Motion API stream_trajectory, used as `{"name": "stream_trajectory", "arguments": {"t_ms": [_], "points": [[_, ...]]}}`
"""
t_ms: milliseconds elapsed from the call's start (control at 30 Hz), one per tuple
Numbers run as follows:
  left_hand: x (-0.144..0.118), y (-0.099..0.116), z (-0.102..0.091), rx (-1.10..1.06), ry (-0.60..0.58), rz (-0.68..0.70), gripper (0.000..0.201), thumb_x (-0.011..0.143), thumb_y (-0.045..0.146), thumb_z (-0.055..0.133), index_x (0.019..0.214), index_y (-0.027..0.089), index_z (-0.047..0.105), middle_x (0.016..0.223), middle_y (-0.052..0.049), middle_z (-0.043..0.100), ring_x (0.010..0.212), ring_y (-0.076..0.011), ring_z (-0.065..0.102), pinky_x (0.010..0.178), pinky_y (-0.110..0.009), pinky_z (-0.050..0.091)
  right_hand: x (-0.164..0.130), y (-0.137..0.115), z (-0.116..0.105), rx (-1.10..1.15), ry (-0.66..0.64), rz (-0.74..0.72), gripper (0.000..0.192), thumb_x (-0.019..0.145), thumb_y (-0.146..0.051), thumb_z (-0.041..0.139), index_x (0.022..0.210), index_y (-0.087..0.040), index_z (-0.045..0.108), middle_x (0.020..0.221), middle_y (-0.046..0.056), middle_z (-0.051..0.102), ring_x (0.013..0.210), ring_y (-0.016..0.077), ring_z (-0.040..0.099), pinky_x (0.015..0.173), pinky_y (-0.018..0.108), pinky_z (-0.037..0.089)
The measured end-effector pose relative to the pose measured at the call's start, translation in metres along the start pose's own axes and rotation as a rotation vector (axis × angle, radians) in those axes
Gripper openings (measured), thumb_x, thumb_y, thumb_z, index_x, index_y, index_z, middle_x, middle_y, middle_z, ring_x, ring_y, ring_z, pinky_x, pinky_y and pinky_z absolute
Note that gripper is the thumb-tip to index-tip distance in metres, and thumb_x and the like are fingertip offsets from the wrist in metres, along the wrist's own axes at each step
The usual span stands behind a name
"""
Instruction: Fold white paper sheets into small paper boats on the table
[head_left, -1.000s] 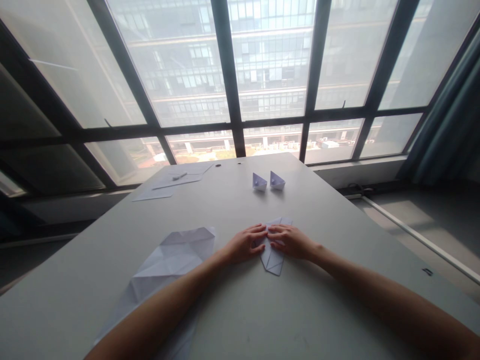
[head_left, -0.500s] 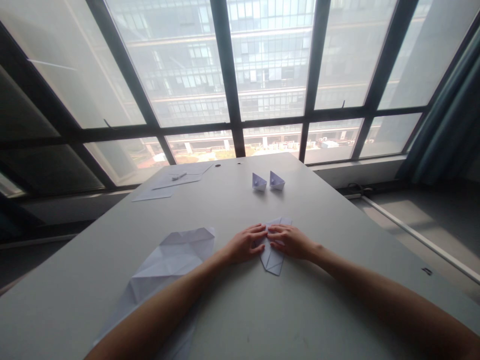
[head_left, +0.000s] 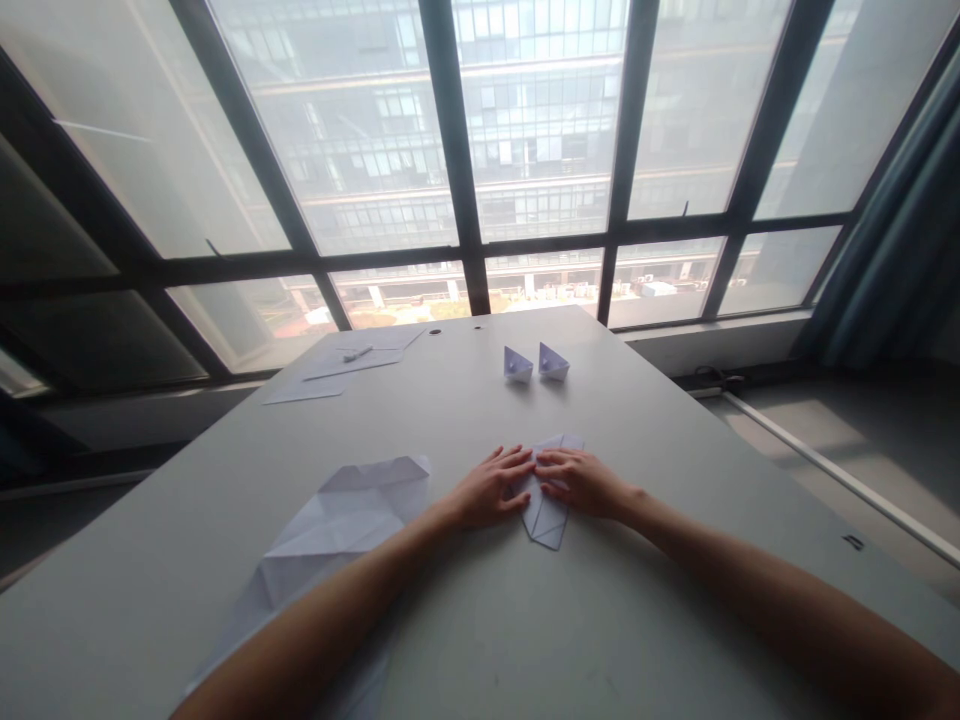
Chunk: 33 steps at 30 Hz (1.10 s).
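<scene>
A folded white sheet of paper [head_left: 548, 522], layered and creased, lies flat on the table in front of me. My left hand [head_left: 495, 486] rests on its left side with the fingers stretched out and slightly apart. From the right, my right hand [head_left: 581, 481] presses on the paper, its fingers extended toward the left fingertips. Both hands cover the middle of the paper; its far corner and near end show. Left of them, a larger creased sheet of paper [head_left: 341, 520] is spread out, partly hidden under my left forearm.
Two small folded paper boats [head_left: 518, 366] stand side by side farther back on the white table [head_left: 465, 410]. At the back left lie flat paper sheets [head_left: 375, 363] with a small white item [head_left: 358, 353] on top. Large windows [head_left: 540, 120] rise beyond the table.
Hardly anything differs. My left fingers have spread slightly and shifted a little over the folded paper; the right hand stays in place.
</scene>
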<state>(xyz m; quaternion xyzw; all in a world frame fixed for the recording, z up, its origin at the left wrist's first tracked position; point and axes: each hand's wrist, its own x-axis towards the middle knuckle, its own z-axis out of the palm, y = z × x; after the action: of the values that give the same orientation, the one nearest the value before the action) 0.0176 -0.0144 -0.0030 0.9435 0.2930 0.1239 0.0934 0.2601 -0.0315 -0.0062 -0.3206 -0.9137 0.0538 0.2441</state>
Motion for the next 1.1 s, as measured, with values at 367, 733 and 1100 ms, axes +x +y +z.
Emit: {"name": "stream_trajectory", "arguments": {"t_ms": [367, 733, 1100], "points": [[0.0004, -0.0008, 0.0035, 0.009, 0.003, -0.020, 0.062, 0.092, 0.035, 0.059, 0.150, 0.024, 0.040, 0.156, -0.009, 0.037, 0.146, -0.0294, 0.029, 0.120, -0.048, 0.021, -0.0008, 0.0014, 0.0009, -0.008, 0.010, 0.006, 0.019, 0.094, -0.025, 0.056, 0.108, -0.023, 0.069, 0.126, 0.010, 0.066, 0.114, 0.0254, 0.062, 0.097, 0.040, 0.050], [-0.0003, -0.0013, 0.0019, 0.000, 0.005, -0.013, 0.063, 0.092, 0.033, 0.059, 0.151, 0.025, 0.039, 0.156, -0.009, 0.038, 0.146, -0.0299, 0.030, 0.120, -0.048, 0.022, 0.0007, 0.0006, 0.0015, -0.003, 0.020, -0.001, 0.018, 0.092, -0.023, 0.058, 0.106, -0.023, 0.069, 0.125, 0.010, 0.066, 0.113, 0.0251, 0.063, 0.096, 0.041, 0.050], [-0.0003, -0.0039, 0.0037, 0.011, -0.012, -0.025, 0.063, 0.094, 0.040, 0.058, 0.152, 0.027, 0.037, 0.157, -0.007, 0.036, 0.147, -0.0287, 0.027, 0.121, -0.048, 0.019, 0.0005, 0.0011, 0.0023, -0.025, 0.010, 0.009, 0.019, 0.094, -0.025, 0.056, 0.108, -0.023, 0.069, 0.125, 0.010, 0.066, 0.113, 0.0252, 0.063, 0.096, 0.040, 0.051]]}}
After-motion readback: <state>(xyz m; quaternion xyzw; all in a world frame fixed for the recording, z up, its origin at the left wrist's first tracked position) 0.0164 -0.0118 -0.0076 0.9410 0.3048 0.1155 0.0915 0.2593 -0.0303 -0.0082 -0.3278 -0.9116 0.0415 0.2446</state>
